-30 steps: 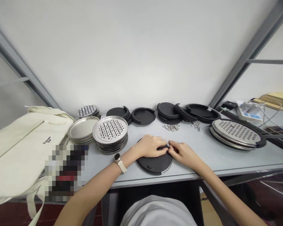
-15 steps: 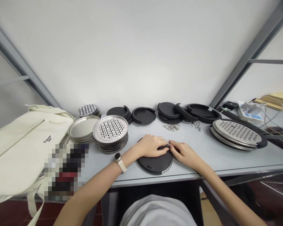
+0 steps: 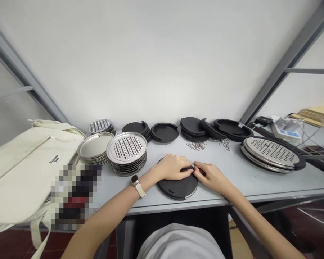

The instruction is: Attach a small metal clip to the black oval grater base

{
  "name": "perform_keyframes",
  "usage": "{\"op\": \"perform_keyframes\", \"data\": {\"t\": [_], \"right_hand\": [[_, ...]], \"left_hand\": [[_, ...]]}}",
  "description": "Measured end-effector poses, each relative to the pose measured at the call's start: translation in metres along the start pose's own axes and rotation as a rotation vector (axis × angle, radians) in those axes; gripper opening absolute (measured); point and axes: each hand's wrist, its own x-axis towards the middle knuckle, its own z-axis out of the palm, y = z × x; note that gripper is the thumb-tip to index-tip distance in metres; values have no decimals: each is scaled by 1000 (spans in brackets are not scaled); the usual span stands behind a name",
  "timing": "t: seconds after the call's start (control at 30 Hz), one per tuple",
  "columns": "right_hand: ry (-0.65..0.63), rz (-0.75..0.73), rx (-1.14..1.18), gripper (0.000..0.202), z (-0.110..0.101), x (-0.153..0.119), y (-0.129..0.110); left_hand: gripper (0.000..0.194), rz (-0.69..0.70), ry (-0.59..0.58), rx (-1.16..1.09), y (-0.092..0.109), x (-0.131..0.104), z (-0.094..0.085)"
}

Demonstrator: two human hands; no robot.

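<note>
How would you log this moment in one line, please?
Left hand: resting on black disc | Right hand: at disc's right edge | Behind: small wire pieces | Left side: metal plate stack, perforated top

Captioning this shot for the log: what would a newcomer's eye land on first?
Probably the two bare hands at centre: the left hand lies over a black disc near the front edge of the table, the right hand at its upper right rim. Next, perhaps, the shiny perforated metal plate topping a stack to their left, then the cream bag at far left.
</note>
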Motion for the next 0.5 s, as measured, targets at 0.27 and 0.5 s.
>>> {"op": "perform_keyframes", "data": {"t": [0.27, 0.5], "right_hand": [[-6, 12, 42, 23, 1, -1, 2], [-7, 30, 53, 27, 0, 0, 1]], "left_hand": [[26, 1, 1, -11, -1, 0, 1], [25, 5, 10, 2, -1, 0, 2]]}}
